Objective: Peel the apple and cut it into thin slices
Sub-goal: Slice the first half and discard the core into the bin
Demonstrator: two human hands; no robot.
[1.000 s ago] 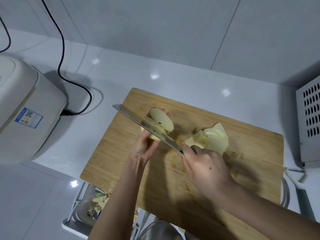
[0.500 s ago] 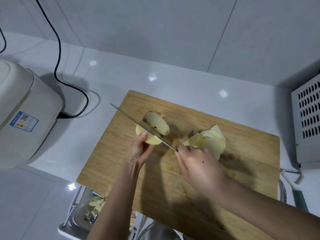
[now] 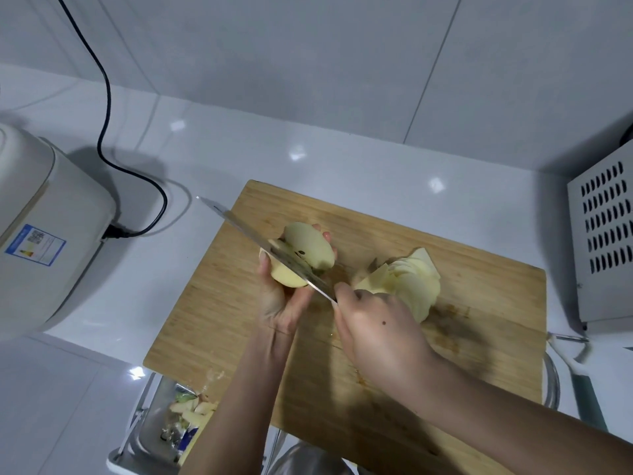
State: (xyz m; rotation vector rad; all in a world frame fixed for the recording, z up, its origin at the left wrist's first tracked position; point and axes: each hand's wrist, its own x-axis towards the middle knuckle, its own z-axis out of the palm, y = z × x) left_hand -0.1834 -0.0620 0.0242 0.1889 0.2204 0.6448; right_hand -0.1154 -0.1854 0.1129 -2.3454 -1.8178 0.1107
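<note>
Wooden board [image 3: 222, 303]: peeled apple [image 3: 310, 248] over its middle, knife [image 3: 246, 228] blade in the flesh.
Left hand [image 3: 284, 303] cups apple, fingers curled round it; right hand [image 3: 380, 330] wraps knife handle. Slices [image 3: 411, 286] fanned beside.

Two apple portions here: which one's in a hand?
The chunk in the left hand, knife in it; the fanned slices lie loose on the cutting board.

home kitchen, white tiled counter [image 3: 239, 159], wooden cutting board [image 3: 219, 303], rice cooker [image 3: 44, 228]
</note>
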